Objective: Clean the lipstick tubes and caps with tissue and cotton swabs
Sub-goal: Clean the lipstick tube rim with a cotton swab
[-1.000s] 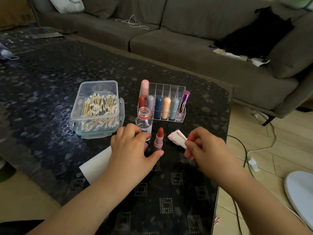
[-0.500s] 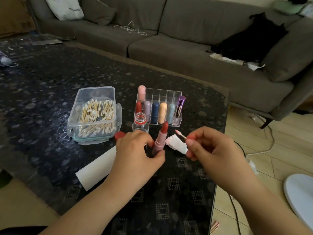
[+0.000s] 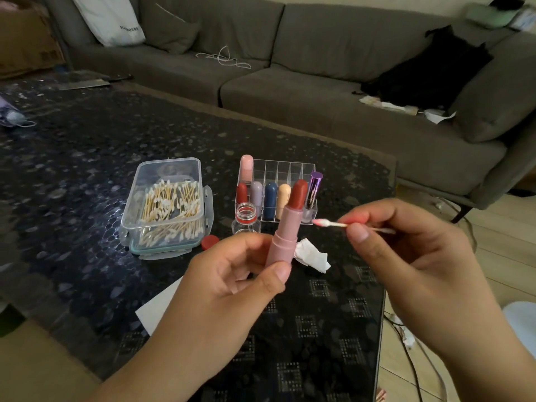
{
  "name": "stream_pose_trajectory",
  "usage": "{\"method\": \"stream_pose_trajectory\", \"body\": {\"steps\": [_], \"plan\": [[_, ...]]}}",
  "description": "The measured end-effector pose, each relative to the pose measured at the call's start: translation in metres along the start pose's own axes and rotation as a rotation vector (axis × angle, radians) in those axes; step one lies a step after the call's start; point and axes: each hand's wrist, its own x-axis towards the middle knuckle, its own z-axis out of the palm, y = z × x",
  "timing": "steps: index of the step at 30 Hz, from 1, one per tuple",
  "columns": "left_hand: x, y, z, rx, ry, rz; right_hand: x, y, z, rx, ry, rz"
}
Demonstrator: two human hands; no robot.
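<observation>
Left hand (image 3: 232,285) grips the uncapped pink lipstick tube (image 3: 282,242); right hand (image 3: 406,256) pinches a pink-stained cotton swab (image 3: 333,224). The swab tip, near the exposed red bullet (image 3: 298,192), could gouge or smear it.

A home living room: a long grey fabric sofa (image 3: 290,82) with cushions stands behind a dark patterned glass coffee table (image 3: 87,169) on pale wooden flooring (image 3: 507,256).

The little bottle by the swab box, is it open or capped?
Open. The bottle shows a bare red-ringed mouth, and a red cap lies on the table beside it.
</observation>
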Motion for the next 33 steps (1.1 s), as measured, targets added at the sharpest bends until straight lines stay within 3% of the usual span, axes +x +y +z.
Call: {"method": "stream_pose_trajectory", "body": {"steps": [33], "plan": [[-0.0018,-0.0028,-0.0014,-0.002,-0.051,0.054,0.0067,-0.0027,0.0049,0.007,-0.015,0.050]]}}
